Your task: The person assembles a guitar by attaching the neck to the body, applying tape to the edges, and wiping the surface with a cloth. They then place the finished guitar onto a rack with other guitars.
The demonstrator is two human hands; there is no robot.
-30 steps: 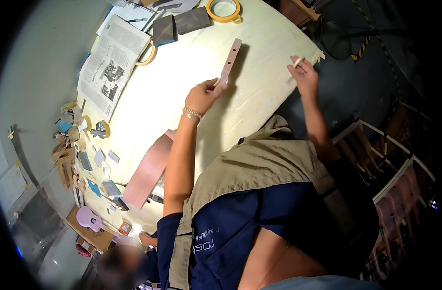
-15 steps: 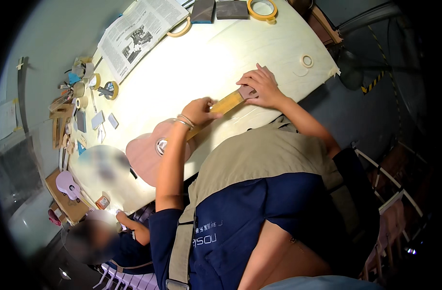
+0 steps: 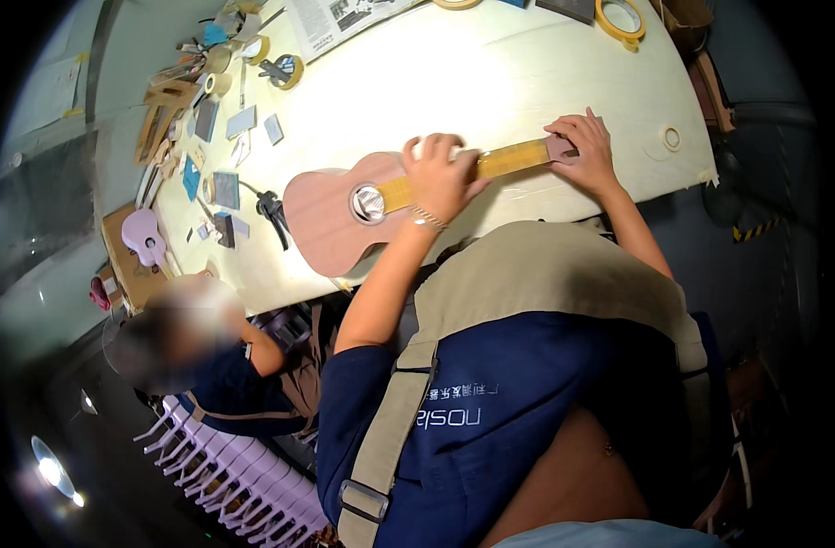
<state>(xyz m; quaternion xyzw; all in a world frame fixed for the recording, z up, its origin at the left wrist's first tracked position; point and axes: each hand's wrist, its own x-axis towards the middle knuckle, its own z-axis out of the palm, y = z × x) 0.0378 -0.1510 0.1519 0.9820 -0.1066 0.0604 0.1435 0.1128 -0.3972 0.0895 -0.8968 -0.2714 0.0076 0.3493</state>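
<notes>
since half a second ago both hands have spread apart along the instrument: then they were bunched together over one short yellowish stretch, and now the whole small guitar-shaped body with its neck lies in plain view between and under them. the left hand [image 3: 442,173] rests palm down over the place where the neck meets the body, fingers curled loosely over the top, pressing on it rather than gripping around it. the right hand [image 3: 585,146] lies flat on the far end of the neck [image 3: 513,160], fingers stretched out over the headstock, open and pressing down. the neck's face is covered with a yellow strip. the reddish-brown body [image 3: 322,219] lies flat on the pale surface [image 3: 491,82], round sound hole [image 3: 369,203] facing up, near the surface's front edge and just in front of the person's chest.

to the left on the same surface sit small dark and grey squares [image 3: 226,187], a black clamp-like tool [image 3: 273,212], wooden templates [image 3: 166,114] and a pale lilac guitar-shaped cutout [image 3: 143,236] on a cardboard piece. rolls of tape [image 3: 620,18] lie at the far edge beside a newspaper [image 3: 335,18], and a small tape ring [image 3: 672,138] sits near the right corner. another person in a dark top sits low at the left, beside the surface.
</notes>
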